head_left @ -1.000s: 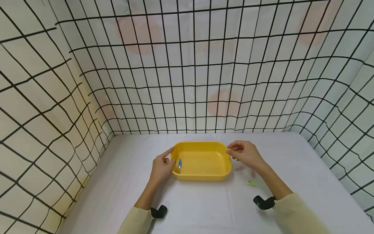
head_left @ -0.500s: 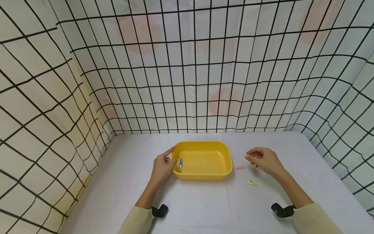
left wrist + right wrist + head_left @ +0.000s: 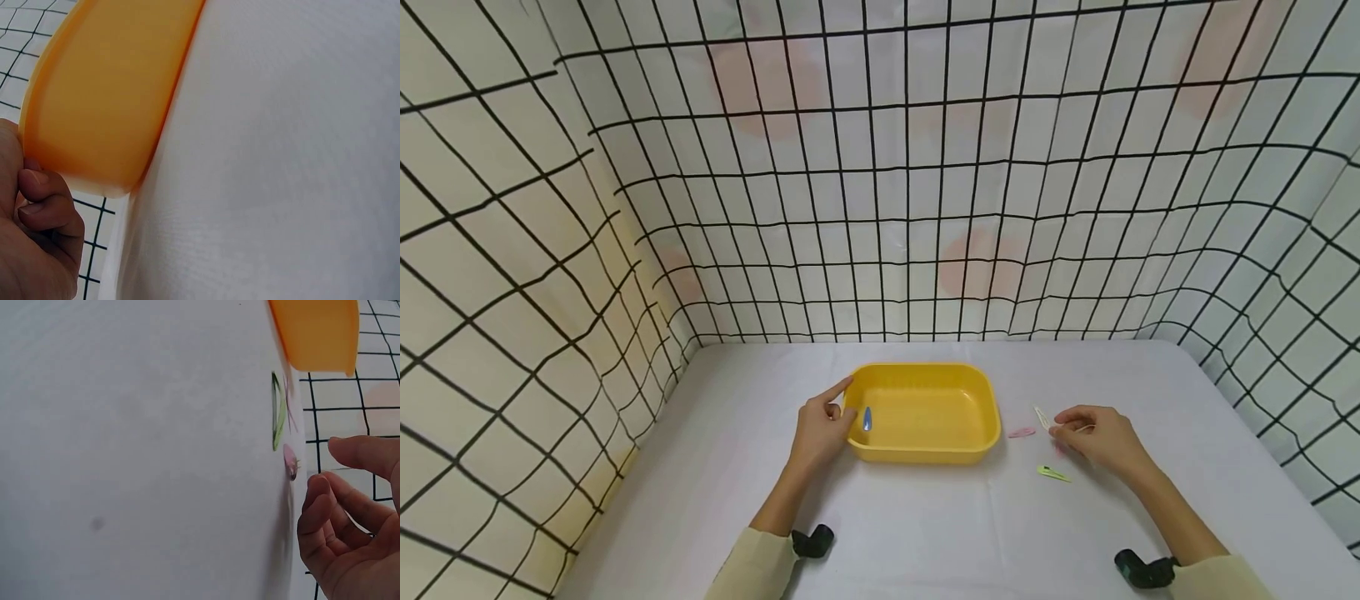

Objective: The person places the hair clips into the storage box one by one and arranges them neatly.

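My left hand (image 3: 820, 432) (image 3: 37, 231) grips the left rim of a yellow tray (image 3: 925, 455) (image 3: 100, 94), its thumb over the edge. Inside the tray at the left lies a small blue clip (image 3: 867, 418). To the tray's right, my right hand (image 3: 1101, 440) (image 3: 356, 531) hovers with thumb and forefinger apart, nothing visible between them. A pale clip (image 3: 1041, 417) is by its fingertips; a pink clip (image 3: 1021, 432) lies nearer the tray. A second pink clip (image 3: 290, 461) is partly hidden under the hand in the head view. A green clip (image 3: 1053, 473) (image 3: 276, 412) lies closer to me.
A white cloth (image 3: 910, 533) covers the table. Black wire grid panels (image 3: 880, 192) stand behind the table and along both sides, with white sheeting behind them.
My right hand has moved from the tray's right rim out to the right and down towards the clips. The pale clip now shows beside its fingertips. My left hand remains on the tray.
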Demonstrator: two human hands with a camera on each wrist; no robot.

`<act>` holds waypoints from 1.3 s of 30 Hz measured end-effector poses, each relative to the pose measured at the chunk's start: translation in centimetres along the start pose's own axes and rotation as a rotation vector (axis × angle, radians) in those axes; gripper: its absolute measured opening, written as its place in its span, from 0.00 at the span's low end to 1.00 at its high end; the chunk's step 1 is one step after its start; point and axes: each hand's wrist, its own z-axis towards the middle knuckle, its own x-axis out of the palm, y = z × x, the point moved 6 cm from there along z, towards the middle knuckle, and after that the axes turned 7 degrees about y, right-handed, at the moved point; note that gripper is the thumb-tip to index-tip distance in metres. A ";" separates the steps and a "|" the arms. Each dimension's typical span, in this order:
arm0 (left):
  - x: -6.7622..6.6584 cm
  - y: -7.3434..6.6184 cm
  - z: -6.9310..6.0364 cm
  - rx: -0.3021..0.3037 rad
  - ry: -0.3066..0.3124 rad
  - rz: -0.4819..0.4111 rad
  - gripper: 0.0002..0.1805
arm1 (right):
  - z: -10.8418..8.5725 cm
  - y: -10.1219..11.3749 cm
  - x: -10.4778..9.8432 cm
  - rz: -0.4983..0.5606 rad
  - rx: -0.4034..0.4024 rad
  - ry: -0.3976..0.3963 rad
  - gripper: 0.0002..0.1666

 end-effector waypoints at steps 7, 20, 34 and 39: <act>-0.2 0.0 0.1 0.002 -0.006 0.004 0.32 | -0.6 -1.1 0.2 -0.018 0.032 0.016 0.25; -0.2 0.1 0.1 -0.004 -0.012 -0.002 0.32 | -0.4 -1.2 0.5 -0.049 0.063 0.012 0.22; 0.0 0.1 0.1 0.007 -0.009 -0.004 0.31 | -0.7 -1.0 0.3 -0.066 0.070 0.015 0.15; 0.1 0.0 0.0 -0.004 -0.007 0.000 0.31 | -0.6 -1.0 0.4 -0.060 0.082 0.026 0.15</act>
